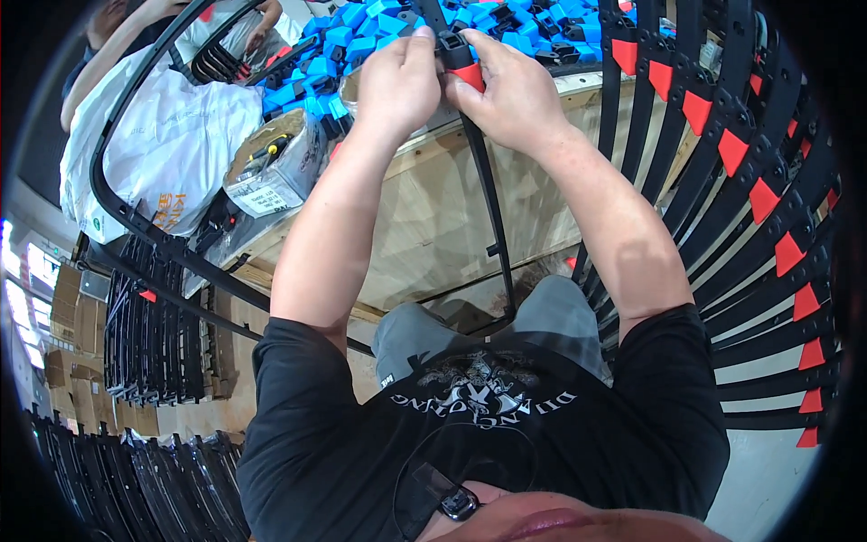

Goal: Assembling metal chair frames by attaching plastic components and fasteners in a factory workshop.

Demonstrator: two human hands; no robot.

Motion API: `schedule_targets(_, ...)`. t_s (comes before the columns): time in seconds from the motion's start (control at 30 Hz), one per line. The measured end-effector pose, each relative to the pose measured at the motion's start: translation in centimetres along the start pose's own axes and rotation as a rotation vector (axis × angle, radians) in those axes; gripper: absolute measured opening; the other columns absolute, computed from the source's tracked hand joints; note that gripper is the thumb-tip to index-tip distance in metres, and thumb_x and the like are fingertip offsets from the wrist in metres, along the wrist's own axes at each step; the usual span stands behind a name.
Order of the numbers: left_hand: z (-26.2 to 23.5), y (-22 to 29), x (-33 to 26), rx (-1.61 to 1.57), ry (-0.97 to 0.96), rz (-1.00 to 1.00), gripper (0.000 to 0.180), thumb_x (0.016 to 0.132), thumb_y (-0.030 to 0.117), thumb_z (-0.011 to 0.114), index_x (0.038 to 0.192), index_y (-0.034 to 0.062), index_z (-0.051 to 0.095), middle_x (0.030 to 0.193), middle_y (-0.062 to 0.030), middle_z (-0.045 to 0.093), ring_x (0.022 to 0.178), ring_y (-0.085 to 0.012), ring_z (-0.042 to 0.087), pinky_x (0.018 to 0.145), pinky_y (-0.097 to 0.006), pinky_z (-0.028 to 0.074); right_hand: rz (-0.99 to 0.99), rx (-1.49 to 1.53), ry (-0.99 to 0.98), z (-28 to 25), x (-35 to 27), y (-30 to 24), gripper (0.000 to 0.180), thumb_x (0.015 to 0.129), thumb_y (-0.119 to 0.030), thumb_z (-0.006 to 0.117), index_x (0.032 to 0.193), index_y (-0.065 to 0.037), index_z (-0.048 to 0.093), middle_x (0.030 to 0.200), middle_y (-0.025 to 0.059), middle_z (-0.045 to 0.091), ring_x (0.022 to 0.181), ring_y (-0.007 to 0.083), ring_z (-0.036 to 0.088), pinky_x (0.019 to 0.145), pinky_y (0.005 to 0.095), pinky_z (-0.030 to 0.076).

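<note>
A black metal tube frame (pixel 482 172) runs up from between my knees to the bench. Around its upper part sits a plastic fitting (pixel 464 74), black above and red below. My right hand (pixel 519 95) closes on this fitting, thumb on the near side and index finger over its upper edge. Directly left of it, my left hand (pixel 399 86) is closed, its thumb by the tube. The left fingertips are hidden, so what they grip is unclear.
Blue and black plastic parts (pixel 339 38) heap on the wooden bench (pixel 433 208). An open box (pixel 271 172) holds a yellow-and-black tool beside a white bag (pixel 172 117). Black frames with red fittings (pixel 733 152) line the right; stacked black frames (pixel 153 334) stand left. Another person's arm (pixel 113 54) shows top left.
</note>
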State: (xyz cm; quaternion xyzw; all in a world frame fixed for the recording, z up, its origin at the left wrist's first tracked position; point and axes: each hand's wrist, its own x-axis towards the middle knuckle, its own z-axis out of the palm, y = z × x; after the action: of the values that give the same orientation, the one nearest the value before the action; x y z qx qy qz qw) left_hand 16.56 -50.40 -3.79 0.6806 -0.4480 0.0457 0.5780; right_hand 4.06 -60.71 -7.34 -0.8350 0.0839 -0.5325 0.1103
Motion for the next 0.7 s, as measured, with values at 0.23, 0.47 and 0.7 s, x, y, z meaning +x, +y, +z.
schedule_targets(0.23, -0.4, 0.6, -0.6, -0.084, 0.05, 0.196, 0.04, 0.099, 0.035, 0.057, 0.095, -0.0029, 0.069, 0.085, -0.0157, 0.072, 0.078, -0.0235, 0.068, 0.074, -0.038, 0.053, 0.036, 0.009, -0.007, 0.2, -0.2, 0.1, 0.062, 0.083, -0.037, 0.073, 0.132, -0.003, 0.058, 0.102, 0.0176, 0.07, 0.093, 0.0355, 0.069, 0.081, 0.0451, 0.056)
schedule_targets(0.47, -1.8, 0.8, -1.1, 0.16, -0.167, 0.088, 0.035, 0.104, 0.03, 0.054, 0.096, -0.0008, 0.069, 0.08, -0.0129, 0.068, 0.077, -0.0242, 0.066, 0.07, -0.038, 0.051, -0.017, -0.016, 0.023, 0.4, -0.3, 0.0, 0.061, 0.085, -0.037, 0.07, 0.134, -0.003, 0.057, 0.1, 0.017, 0.071, 0.091, 0.0351, 0.07, 0.078, 0.0451, 0.056)
schedule_targets(0.7, -2.1, -0.4, -0.7, 0.556, 0.011, 0.766, 0.022, 0.099, 0.024, 0.062, 0.102, 0.0041, 0.07, 0.093, -0.0163, 0.069, 0.088, -0.0378, 0.066, 0.077, -0.043, 0.053, -0.088, -0.043, 0.062, 0.5, -0.2, 0.3, 0.055, 0.086, -0.037, 0.066, 0.128, -0.003, 0.059, 0.093, 0.0175, 0.07, 0.088, 0.036, 0.069, 0.076, 0.0466, 0.056)
